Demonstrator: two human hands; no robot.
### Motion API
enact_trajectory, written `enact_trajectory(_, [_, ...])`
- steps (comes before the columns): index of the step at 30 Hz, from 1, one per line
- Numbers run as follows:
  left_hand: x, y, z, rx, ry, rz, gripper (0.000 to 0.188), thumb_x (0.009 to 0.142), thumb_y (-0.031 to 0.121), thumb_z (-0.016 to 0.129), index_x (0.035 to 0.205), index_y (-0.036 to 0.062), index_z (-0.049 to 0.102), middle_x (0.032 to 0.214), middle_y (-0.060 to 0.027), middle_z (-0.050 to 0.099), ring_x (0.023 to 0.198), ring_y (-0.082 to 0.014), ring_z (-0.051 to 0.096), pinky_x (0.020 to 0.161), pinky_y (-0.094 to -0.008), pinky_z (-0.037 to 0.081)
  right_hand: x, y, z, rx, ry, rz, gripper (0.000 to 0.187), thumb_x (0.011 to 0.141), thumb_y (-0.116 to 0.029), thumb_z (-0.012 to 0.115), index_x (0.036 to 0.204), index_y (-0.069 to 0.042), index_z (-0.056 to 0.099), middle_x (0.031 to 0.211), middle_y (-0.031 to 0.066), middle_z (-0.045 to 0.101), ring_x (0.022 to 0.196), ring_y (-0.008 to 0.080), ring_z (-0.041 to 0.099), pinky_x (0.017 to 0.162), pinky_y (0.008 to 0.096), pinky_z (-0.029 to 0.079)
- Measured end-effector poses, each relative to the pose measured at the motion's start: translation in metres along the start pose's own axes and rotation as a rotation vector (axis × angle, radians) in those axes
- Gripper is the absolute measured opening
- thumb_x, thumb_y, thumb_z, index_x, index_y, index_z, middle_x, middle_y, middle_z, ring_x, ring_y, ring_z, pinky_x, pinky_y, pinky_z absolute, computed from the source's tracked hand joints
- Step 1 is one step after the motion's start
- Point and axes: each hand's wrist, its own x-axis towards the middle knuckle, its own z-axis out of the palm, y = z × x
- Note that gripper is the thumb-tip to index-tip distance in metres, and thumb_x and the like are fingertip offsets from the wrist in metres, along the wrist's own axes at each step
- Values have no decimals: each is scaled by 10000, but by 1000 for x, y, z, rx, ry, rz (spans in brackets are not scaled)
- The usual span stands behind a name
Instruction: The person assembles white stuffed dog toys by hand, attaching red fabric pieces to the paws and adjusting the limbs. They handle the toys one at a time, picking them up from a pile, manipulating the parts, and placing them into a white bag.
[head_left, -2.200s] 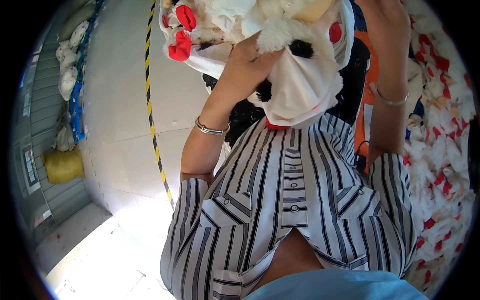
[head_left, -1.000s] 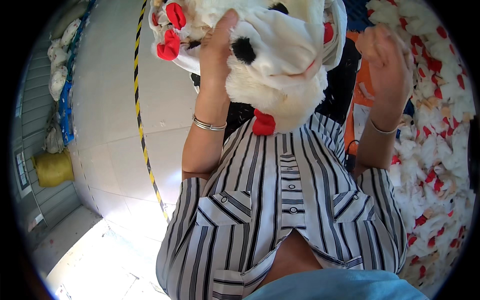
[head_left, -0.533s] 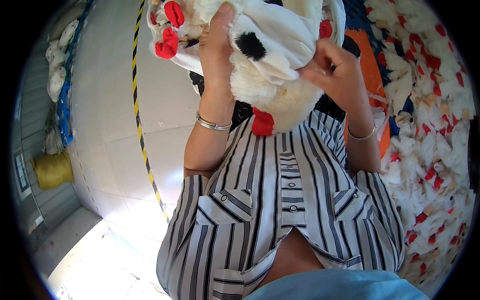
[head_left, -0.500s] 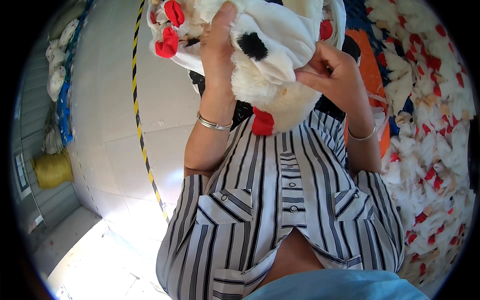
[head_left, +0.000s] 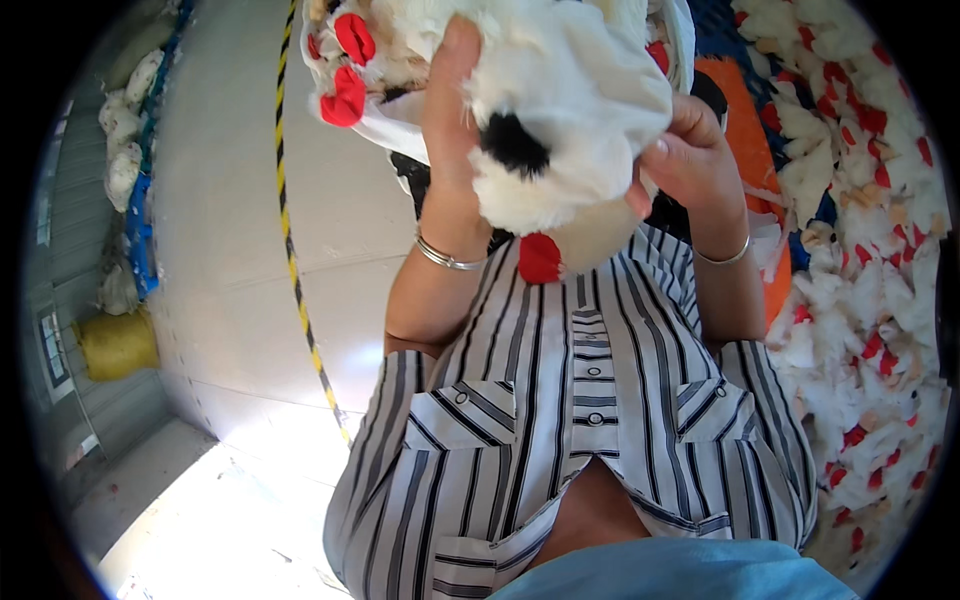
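Between my hands is a limp white plush toy skin (head_left: pixel 590 120) with a black fur patch. A cream part of it hangs toward my shirt, with a red fabric piece at its lower end. My left hand (head_left: pixel 455 120) is closed on its left side, thumb up, the other fingers hidden behind the cloth. On the opposite edge, my right hand (head_left: pixel 692 165) pinches the cloth between thumb and fingers. Behind them sits a white-lined container (head_left: pixel 395 130) heaped with similar white plush pieces that have red parts (head_left: pixel 345 97).
A large pile of white plush pieces (head_left: pixel 850 400) with red bits covers the right side. An orange panel (head_left: pixel 745 140) stands beside my right arm. Black-and-yellow tape (head_left: pixel 285 200) runs along the pale floor (head_left: pixel 220 250) at left. Farther left are a yellow sack (head_left: pixel 118 343) and white bundles (head_left: pixel 122 170).
The plush skin has been turned and spread, so its furry face and black patch show more fully. My right hand has shifted along its edge. The whole view has moved slightly.
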Motion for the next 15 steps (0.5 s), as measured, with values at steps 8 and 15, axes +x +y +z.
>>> enact_trajectory(8, [-9,-3,18,550,135,128,331,952,269,595,1170,20,623,1073,-51,684,923,-145,661,831,-311,543,-19,23,-9,-794,83,-159,242,910,-74,583,1124,36,609,1020,182,670,868,244,651,691,336,533])
enact_trajectory(15, [89,57,54,1515,13,700,184,923,171,643,965,0,700,815,4,695,733,-44,603,663,-205,466,-26,-122,-37,-526,322,-434,343,966,-297,513,1115,4,584,1116,137,637,974,223,611,812,317,482])
